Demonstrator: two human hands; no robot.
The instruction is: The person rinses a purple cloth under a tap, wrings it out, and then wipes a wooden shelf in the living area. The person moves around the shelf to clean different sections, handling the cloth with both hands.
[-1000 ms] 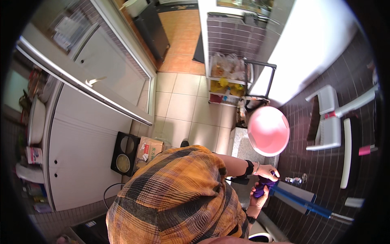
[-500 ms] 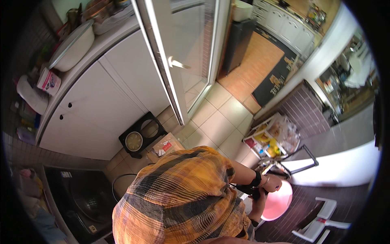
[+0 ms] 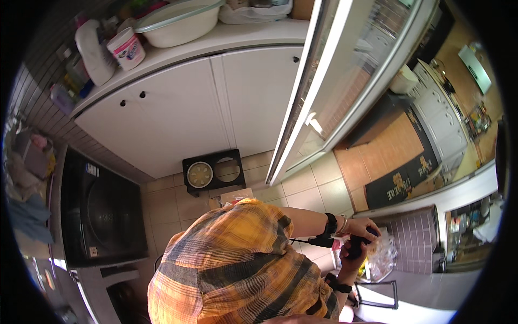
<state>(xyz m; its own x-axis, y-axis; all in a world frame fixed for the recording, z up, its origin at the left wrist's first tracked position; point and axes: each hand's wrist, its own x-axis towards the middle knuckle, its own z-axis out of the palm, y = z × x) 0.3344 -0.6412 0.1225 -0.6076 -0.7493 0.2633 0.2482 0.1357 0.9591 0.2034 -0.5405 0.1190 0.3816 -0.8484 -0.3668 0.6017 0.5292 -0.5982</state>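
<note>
In the head view, my left hand (image 3: 362,228) and my right hand (image 3: 356,260) are closed around a dark bundle (image 3: 354,245), apparently the purple cloth seen earlier. The left is above, the right just below. Dark bands circle both wrists. A plaid orange-and-black garment (image 3: 226,259) fills the lower middle. Beyond my hands lie bagged items (image 3: 383,254) on a low rack, partly hidden. A black folded metal frame (image 3: 395,294) stands lower right.
A white cabinet (image 3: 178,113) holds a white basin (image 3: 178,27) and bottles (image 3: 93,51). A black two-ring stand (image 3: 229,167) sits on the tiles before it. A black appliance (image 3: 102,205) stands left. A glass door (image 3: 345,75) opens toward a kitchen mat (image 3: 394,183).
My view has swung leftward, bringing the cabinet and black appliance up. The pink basin and blue-handled tool have mostly left view. My hands still grip the bundle, now away from the tap.
</note>
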